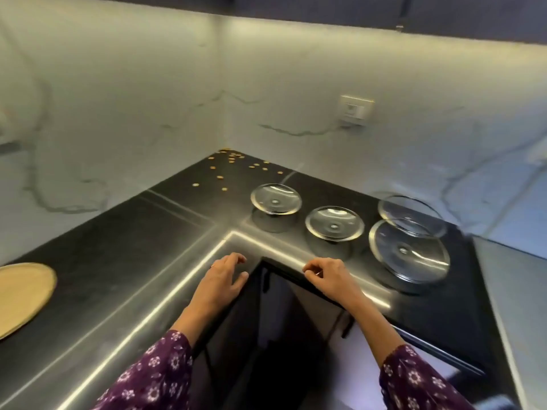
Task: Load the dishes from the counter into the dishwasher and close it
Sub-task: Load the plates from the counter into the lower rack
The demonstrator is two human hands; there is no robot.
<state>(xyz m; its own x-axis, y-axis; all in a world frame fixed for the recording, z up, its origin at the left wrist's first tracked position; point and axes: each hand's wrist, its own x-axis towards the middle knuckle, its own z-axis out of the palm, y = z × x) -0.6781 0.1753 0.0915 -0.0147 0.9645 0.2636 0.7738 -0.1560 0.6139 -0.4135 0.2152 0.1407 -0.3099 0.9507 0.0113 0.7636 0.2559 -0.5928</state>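
A: Looking for the dishes. Spotting any?

B: Counting four, all resting on the black counter [124, 247], all lying between one and three o'clock from the hands. Seeing the first glass dish [276, 199] at one o'clock. Seeing the second glass dish [334, 223] near it at two o'clock, not touching it.

A: And the other pair?

B: Sitting further round, toward three o'clock. Noting the large glass dish [408, 255] lying flat, with the tilted glass dish [411, 210] at its twelve o'clock, overlapping its far rim.

A: Gripping anything?

B: Holding nothing visible. Finding the left hand [226, 276] over the counter's inner corner, fingers loosely curled, thumb spread away from them. Finding the right hand [325, 276] at its three o'clock, over the counter edge, fingers curling in close to the thumb with nothing showing between them. Not managing to tell whether either hand is touching the edge. Both staying well apart from every dish.

A: Seeing more around them?

B: Noticing purple flowered sleeves [154, 377] at six o'clock. Catching a yellow plate [23, 294] at nine o'clock, cut off by the frame. Picking out scattered golden crumbs [233, 161] at twelve o'clock, in the far corner. Making out a wall socket [356, 108] on the marble backsplash [133, 99], above the dishes.
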